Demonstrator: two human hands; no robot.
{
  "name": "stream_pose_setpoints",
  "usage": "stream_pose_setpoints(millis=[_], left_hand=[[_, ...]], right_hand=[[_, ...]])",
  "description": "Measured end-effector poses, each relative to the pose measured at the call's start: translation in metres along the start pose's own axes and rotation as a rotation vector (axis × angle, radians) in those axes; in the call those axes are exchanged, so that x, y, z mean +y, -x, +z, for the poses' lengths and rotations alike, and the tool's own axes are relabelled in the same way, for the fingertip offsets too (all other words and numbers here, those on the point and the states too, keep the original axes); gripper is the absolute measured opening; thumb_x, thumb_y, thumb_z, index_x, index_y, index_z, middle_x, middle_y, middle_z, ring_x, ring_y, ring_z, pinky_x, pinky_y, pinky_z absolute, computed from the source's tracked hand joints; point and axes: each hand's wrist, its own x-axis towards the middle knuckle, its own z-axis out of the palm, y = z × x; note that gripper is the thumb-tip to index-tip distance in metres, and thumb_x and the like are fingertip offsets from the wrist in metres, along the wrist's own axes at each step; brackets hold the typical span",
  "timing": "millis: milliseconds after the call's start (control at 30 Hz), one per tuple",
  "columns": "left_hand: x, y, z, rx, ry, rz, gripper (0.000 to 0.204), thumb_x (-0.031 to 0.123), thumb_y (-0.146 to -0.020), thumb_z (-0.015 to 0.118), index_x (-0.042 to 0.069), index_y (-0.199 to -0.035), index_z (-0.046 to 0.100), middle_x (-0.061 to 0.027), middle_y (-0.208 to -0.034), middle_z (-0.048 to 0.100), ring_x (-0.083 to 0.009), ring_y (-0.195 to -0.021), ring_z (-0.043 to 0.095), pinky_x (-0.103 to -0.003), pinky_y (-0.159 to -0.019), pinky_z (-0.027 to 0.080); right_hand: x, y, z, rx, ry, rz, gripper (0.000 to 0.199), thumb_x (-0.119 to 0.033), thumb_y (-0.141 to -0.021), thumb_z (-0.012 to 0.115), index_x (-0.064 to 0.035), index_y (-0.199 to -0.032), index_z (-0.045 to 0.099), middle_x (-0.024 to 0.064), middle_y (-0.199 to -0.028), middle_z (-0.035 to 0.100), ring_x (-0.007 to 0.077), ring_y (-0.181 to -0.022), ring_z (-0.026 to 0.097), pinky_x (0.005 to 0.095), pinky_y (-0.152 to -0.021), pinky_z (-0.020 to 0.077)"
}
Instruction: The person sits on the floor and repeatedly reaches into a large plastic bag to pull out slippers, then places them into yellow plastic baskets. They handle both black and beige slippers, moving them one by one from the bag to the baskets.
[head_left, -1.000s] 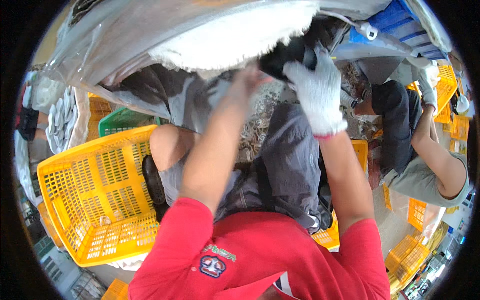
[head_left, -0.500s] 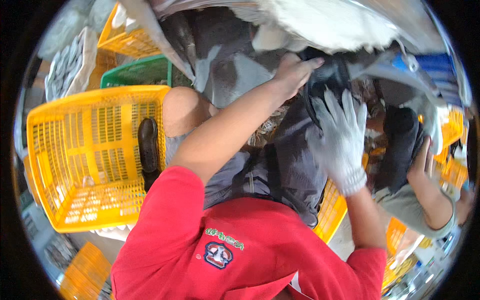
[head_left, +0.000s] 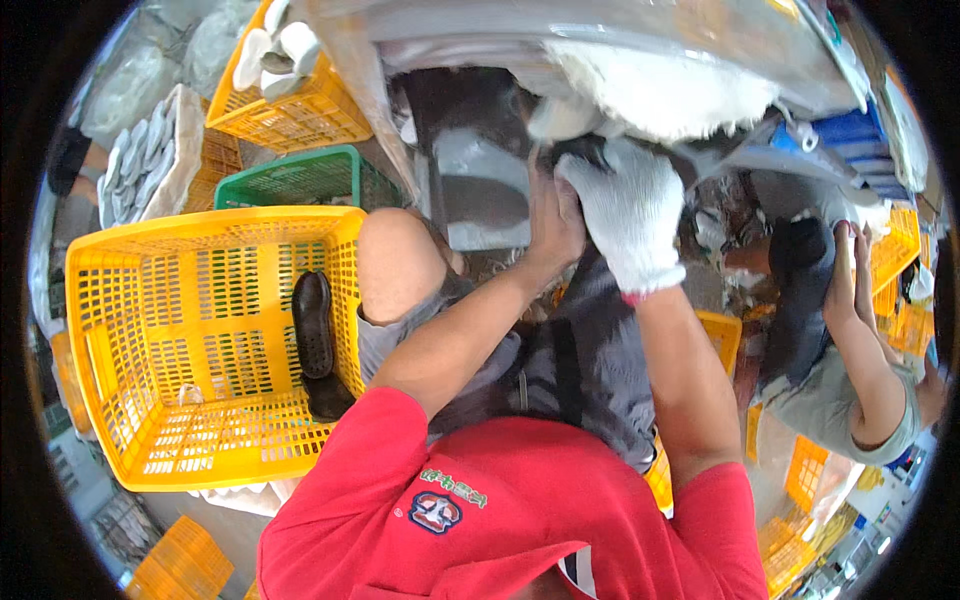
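My bare left hand is closed at the near edge of a grey machine, its fingers upright. Beside it my right hand, in a white knitted glove, has its fingers curled over the same spot. Between them shows a small part of a black shoe-like piece; the hands hide most of it, so its exact kind is unclear. Just above is a fluffy white wheel, close to the glove. At my left knee a yellow crate holds a dark shoe sole and a second dark piece.
A green crate and a yellow crate with white shoe-shaped pieces stand at far left. A lined box holds several grey pieces. At right sits another person. The machine's grey hood overhangs my hands.
My gloved hand has gone from spread fingers to curled ones, moving up and left beside my left hand. The black piece is now mostly covered. The view has shifted slightly.
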Motion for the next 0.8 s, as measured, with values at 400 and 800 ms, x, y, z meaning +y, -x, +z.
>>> stream_pose_setpoints(millis=[400, 800], left_hand=[[0.007, -0.008, -0.003, 0.022, 0.489, -0.214, 0.086, 0.081, -0.098, 0.030, 0.010, -0.142, 0.053, -0.0155, -0.108, 0.068, -0.0296, -0.072, 0.069, -0.051, -0.061, 0.062], [0.004, 0.015, 0.023, 0.180, 0.432, 0.025, 0.059, 0.044, -0.113, 0.023, 0.003, -0.148, 0.047, -0.0190, -0.136, 0.062, -0.0322, -0.126, 0.063, -0.047, -0.111, 0.051]], right_hand=[[0.006, 0.011, -0.028, -0.556, -1.145, 0.358, 0.045, -0.021, -0.093, 0.069, -0.0019, -0.134, 0.063, 0.0150, -0.117, 0.069, 0.0236, -0.111, 0.067, 0.0371, -0.099, 0.0515], [-0.014, -0.008, -0.024, -0.007, -0.409, 0.128, 0.040, -0.039, -0.084, 0.083, -0.0076, -0.108, 0.076, 0.0168, -0.090, 0.075, 0.0350, -0.083, 0.074, 0.0404, -0.075, 0.0573]])
